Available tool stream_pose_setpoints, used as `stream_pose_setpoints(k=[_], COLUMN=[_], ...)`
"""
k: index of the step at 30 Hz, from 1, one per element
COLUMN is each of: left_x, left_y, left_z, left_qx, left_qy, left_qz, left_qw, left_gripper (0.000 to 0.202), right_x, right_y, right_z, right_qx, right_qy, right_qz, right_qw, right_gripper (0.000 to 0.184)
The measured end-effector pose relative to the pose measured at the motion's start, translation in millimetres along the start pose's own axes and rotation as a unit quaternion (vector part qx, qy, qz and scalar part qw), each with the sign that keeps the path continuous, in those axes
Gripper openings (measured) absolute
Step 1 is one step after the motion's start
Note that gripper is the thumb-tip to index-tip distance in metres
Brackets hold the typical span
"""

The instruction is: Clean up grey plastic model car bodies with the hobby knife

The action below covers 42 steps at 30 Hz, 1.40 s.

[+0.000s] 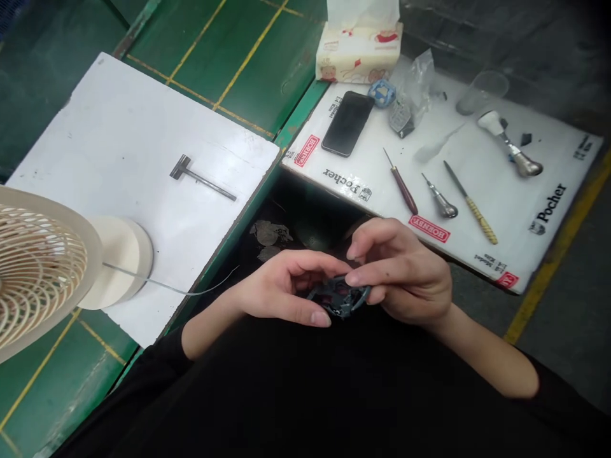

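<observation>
Over my lap, both hands close around a small dark round part (340, 299) with grey spokes and a reddish centre. My left hand (286, 286) cups it from the left, thumb under its edge and fingers curled over the top. My right hand (401, 270) pinches its right rim between thumb and forefinger. Most of the part is hidden by my fingers.
A white Pocher board (525, 210) at right carries a black phone (348, 123), a blue ring (382, 93), a plastic bag (413, 95), several hand tools (442, 200) and a tissue pack (358, 51). A white board (119, 127) at left holds a T-shaped metal tool (200, 178) and a beige fan (42, 267).
</observation>
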State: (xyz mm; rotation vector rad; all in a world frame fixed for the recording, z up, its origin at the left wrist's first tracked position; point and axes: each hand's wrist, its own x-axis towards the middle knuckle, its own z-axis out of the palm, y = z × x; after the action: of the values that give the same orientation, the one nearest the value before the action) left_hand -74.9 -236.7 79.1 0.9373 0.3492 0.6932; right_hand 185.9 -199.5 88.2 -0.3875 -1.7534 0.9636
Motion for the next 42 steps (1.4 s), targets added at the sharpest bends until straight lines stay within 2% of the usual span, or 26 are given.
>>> stream_pose_setpoints(k=[2,4,7,9,11,13,16,18,21,23,25,28,33,35,39,42], left_x=[1.2,1.6,2.9,5.2,9.1,14.3,22.7,27.2,30.8,31.2,30.9,30.9,32.8,33.0,32.5,32.7], left_y=[0.4,2.4,6.3,8.1,8.9,9.5,11.5,13.2,13.3,11.5,9.0,5.5,1.4,0.8,2.2,3.9], left_z=[3.5,6.6,8.9,9.1,9.1,9.4,9.3,7.9,3.8,0.6,-1.9,-3.9,-4.2,-3.9,-4.3,-5.3], left_qx=[0.042,0.131,0.278,0.336,0.362,0.362,0.282,0.174,-0.022,-0.135,-0.197,-0.209,-0.21,-0.222,-0.241,-0.248], left_qy=[0.04,0.109,0.202,0.244,0.274,0.295,0.318,0.307,0.24,0.2,0.183,0.176,0.171,0.167,0.173,0.171], left_qz=[0.02,0.045,0.056,0.046,0.037,0.022,-0.018,-0.054,-0.117,-0.144,-0.15,-0.143,-0.114,-0.103,-0.082,-0.069], left_qw=[0.998,0.984,0.938,0.908,0.89,0.884,0.905,0.934,0.963,0.96,0.951,0.951,0.956,0.955,0.951,0.951], left_gripper=[0.067,0.061,0.055,0.051,0.049,0.052,0.062,0.068,0.063,0.057,0.052,0.048,0.056,0.056,0.054,0.055], right_x=[-5.4,-11.6,-18.3,-19.1,-17.4,-14.1,-8.1,-4.1,0.6,2.5,3.6,4.9,7.5,5.9,-7.9,-24.3], right_y=[0.5,-2.7,-7.9,-11.1,-14.5,-17.3,-16.8,-12.7,-4.9,-1.4,0.0,0.2,2.6,4.7,12.7,21.2], right_z=[-0.7,-0.8,-0.2,0.3,0.6,0.8,0.2,-1.4,-5.8,-9.4,-12.5,-14.4,-17.2,-23.4,-47.1,-68.2], right_qx=[0.017,0.011,0.015,0.033,0.033,-0.006,-0.087,-0.106,-0.103,-0.098,-0.088,-0.068,-0.042,-0.059,-0.148,-0.197], right_qy=[-0.001,0.01,0.059,0.078,0.065,0.055,0.056,0.051,0.052,0.057,0.062,0.063,0.078,0.096,0.168,0.206], right_qz=[0.041,0.112,0.21,0.258,0.292,0.315,0.33,0.338,0.351,0.355,0.358,0.36,0.361,0.369,0.434,0.467], right_qw=[0.999,0.994,0.976,0.962,0.954,0.948,0.938,0.934,0.929,0.928,0.927,0.928,0.928,0.922,0.873,0.837], right_gripper=[0.02,0.028,0.036,0.04,0.038,0.034,0.028,0.026,0.023,0.023,0.024,0.026,0.024,0.03,0.051,0.055])
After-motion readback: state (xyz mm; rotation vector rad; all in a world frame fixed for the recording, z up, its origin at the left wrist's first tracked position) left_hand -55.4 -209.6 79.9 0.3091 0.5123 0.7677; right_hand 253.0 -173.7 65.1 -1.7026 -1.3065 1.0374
